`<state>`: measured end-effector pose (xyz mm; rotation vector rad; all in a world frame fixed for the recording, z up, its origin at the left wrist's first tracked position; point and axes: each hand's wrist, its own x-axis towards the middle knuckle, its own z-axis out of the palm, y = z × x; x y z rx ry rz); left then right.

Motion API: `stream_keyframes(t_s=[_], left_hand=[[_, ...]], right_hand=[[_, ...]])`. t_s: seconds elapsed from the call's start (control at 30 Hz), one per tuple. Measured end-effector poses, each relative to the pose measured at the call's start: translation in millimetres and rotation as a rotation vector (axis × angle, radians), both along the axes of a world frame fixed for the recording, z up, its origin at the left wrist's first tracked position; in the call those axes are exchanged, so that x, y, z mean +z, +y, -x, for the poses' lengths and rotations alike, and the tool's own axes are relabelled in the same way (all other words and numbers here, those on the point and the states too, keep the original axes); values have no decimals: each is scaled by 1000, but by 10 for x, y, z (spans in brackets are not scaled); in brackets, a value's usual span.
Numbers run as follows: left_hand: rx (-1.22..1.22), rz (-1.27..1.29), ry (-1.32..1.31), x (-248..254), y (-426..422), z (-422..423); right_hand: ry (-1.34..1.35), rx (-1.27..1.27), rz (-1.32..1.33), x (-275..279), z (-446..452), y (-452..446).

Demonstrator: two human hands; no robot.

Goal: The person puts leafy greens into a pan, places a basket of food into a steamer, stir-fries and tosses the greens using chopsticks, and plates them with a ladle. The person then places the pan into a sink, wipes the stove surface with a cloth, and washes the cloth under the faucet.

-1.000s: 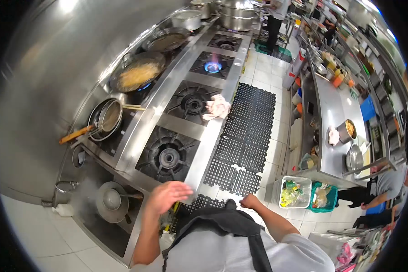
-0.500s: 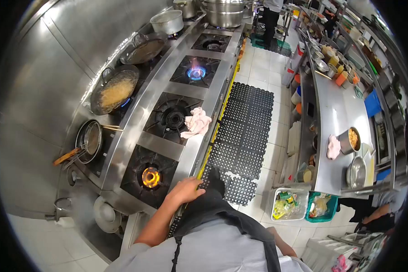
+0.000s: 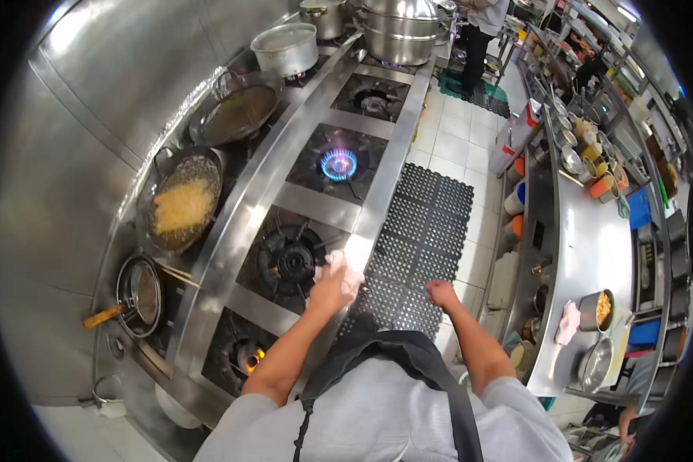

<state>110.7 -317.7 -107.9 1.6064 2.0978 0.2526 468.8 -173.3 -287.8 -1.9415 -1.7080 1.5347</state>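
My left hand (image 3: pixel 327 293) is closed on a crumpled pale pink cloth (image 3: pixel 349 279) at the stove's front edge, beside an unlit burner (image 3: pixel 291 259). Over the black floor mat, my right hand (image 3: pixel 440 292) hangs with its fingers curled in, and I see nothing in it. Behind the burners, a wok (image 3: pixel 153 237) holds bubbling oil with golden food (image 3: pixel 183 206) in it. A wire strainer with a wooden handle (image 3: pixel 105 316) rests across a pot at the left.
A blue flame burns on one burner (image 3: pixel 339 164), an orange flame on the nearest (image 3: pixel 249 356). A second wok (image 3: pixel 242 115), a pot (image 3: pixel 285 54) and a steamer (image 3: pixel 398 35) stand further back. The steel counter (image 3: pixel 585 231) runs along the right. Another person (image 3: pixel 477 46) stands at the far end.
My left hand has moved forward from the stove edge and taken hold of the pink cloth. My right hand has come up into view. The camera view has shifted.
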Motion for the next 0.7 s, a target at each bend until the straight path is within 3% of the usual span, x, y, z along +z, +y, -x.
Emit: stream_keyframes(t_s=[0.07,0.13,0.27,0.43,0.53,0.57,0.67,0.7], left_hand=[[32,-69,32,-246,23,81],[67,-155,-6,-331,44,132],[205,-337,-207,71,-86,86],[418,-275,-389,485,-272,137],[680,-245,-636,558,-213,46],[785,-236,-741,617,-156,11],[884,-207,-831,731,309,-134],[885,-226,-889,766,568,-193]], right_hand=[[-97,120,-88,-43,486,575],[165,-98,126,200,1005,938],[346,-294,262,297,1695,1538],[469,-449,423,64,2137,1991],[785,-333,710,-1414,2244,2178],[767,-345,695,-935,2275,2160],[605,-172,753,-1048,2202,2235],[537,-412,789,-630,2264,2233]])
